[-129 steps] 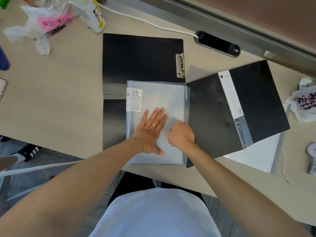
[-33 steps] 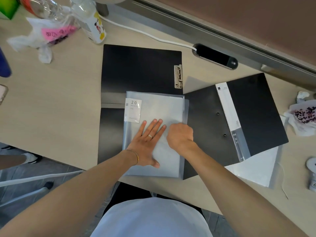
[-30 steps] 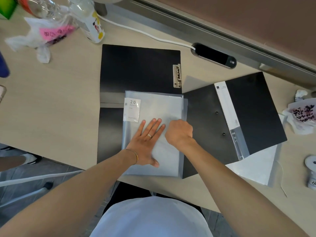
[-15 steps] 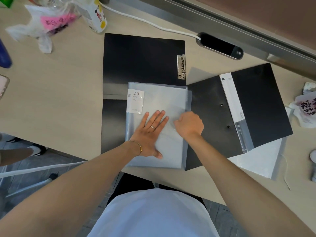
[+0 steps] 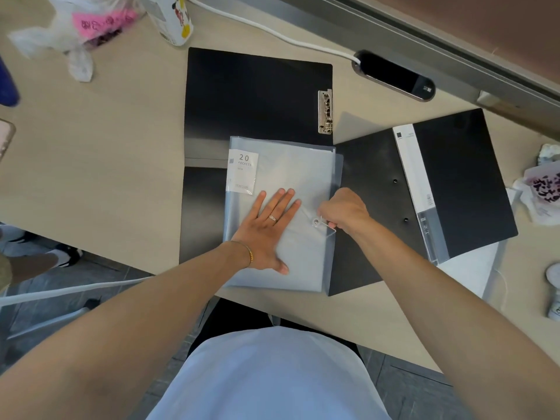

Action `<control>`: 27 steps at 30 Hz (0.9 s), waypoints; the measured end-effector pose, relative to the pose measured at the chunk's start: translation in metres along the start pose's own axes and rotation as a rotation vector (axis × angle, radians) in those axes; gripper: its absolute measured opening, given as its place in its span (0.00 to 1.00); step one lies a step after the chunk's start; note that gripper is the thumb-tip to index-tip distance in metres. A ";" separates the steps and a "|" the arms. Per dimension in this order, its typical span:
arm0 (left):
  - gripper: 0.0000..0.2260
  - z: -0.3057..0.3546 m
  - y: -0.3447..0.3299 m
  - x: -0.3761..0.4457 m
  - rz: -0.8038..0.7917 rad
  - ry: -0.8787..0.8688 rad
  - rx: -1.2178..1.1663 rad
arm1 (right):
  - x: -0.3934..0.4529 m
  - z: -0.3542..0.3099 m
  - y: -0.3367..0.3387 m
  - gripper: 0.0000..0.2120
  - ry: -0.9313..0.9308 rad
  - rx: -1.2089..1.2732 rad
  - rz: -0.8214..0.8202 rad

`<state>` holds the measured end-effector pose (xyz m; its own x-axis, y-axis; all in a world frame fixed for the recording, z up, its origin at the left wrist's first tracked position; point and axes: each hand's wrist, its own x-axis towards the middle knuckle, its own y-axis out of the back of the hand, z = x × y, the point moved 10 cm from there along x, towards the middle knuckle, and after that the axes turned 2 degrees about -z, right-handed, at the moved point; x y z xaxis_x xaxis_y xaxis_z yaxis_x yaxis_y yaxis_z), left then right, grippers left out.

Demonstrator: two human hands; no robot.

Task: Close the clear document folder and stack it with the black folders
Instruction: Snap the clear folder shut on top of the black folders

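Clear folder (image 5: 291,177) lies shut on the table (image 5: 106,153), overlapping both open black folders (image 5: 257,95). Left hand (image 5: 268,230) flat, fingers spread, pressing the cover down. Right hand (image 5: 344,209) pinches the snap tab (image 5: 325,224) at the right edge; the snap (image 5: 316,221) looks not yet pressed home (judgement only). Left to do: fasten it, then stack it with the black folders, which lie open and apart.

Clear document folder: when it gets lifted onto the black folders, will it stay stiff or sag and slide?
The clear document folder looks thin and translucent, so probably floppy and light. Its smooth plastic may slide on the glossy black folder. The snap tab looks unfastened, so it might gape.
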<state>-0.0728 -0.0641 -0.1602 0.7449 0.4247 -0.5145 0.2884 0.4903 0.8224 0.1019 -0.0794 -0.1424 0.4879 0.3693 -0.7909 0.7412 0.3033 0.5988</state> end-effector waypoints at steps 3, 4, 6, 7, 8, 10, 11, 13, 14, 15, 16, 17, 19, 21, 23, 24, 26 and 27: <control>0.67 0.000 0.000 -0.001 0.008 -0.003 0.007 | -0.004 0.007 -0.004 0.06 -0.048 0.189 0.086; 0.67 0.000 0.000 -0.001 0.010 -0.002 0.008 | -0.007 0.010 -0.007 0.08 -0.071 0.234 0.141; 0.67 0.000 -0.001 0.000 0.006 -0.003 0.009 | -0.016 0.011 -0.015 0.12 -0.079 0.245 0.248; 0.67 0.000 -0.001 0.000 0.003 -0.002 0.014 | -0.022 0.007 -0.018 0.12 -0.043 0.211 0.294; 0.66 0.000 -0.002 0.001 0.001 -0.001 0.018 | -0.026 0.000 -0.020 0.12 0.029 0.152 0.332; 0.66 0.000 -0.002 0.001 0.000 -0.001 0.019 | -0.033 -0.015 -0.021 0.10 0.236 -0.003 0.385; 0.66 0.000 -0.002 0.001 0.001 0.000 0.018 | -0.035 -0.020 -0.020 0.09 0.336 -0.077 0.402; 0.66 0.000 -0.001 0.001 0.007 0.001 0.015 | -0.036 -0.023 -0.016 0.09 0.476 -0.155 0.417; 0.66 -0.001 -0.001 0.001 0.010 0.003 0.012 | -0.036 -0.022 -0.014 0.10 0.514 -0.151 0.418; 0.67 -0.001 -0.001 0.000 0.013 0.003 0.009 | -0.035 -0.021 -0.012 0.11 0.535 -0.132 0.419; 0.67 -0.001 -0.001 0.000 0.013 0.003 0.005 | -0.035 -0.020 -0.011 0.12 0.551 -0.115 0.424; 0.67 -0.001 -0.001 0.000 0.014 0.002 0.005 | -0.036 -0.021 -0.011 0.12 0.573 -0.109 0.436; 0.67 -0.001 -0.002 0.001 0.017 0.004 0.014 | -0.039 -0.022 -0.013 0.11 0.617 -0.128 0.470; 0.67 -0.001 -0.002 0.001 0.017 0.005 0.019 | -0.044 -0.023 -0.014 0.10 0.657 -0.145 0.500; 0.66 0.000 -0.003 0.000 0.019 0.005 0.025 | -0.051 -0.025 -0.019 0.05 0.751 -0.233 0.532; 0.66 0.000 -0.002 0.000 0.018 0.003 0.028 | -0.054 -0.026 -0.022 0.03 0.802 -0.288 0.545; 0.66 0.001 -0.002 0.001 0.017 -0.003 0.025 | -0.061 -0.027 -0.024 0.02 0.888 -0.377 0.573; 0.66 0.000 -0.003 0.001 0.018 -0.003 0.024 | -0.065 -0.030 -0.026 0.04 0.936 -0.414 0.585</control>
<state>-0.0730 -0.0651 -0.1631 0.7518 0.4310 -0.4990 0.2892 0.4647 0.8369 0.0369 -0.0853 -0.1027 0.0477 0.9952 -0.0850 0.2265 0.0722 0.9713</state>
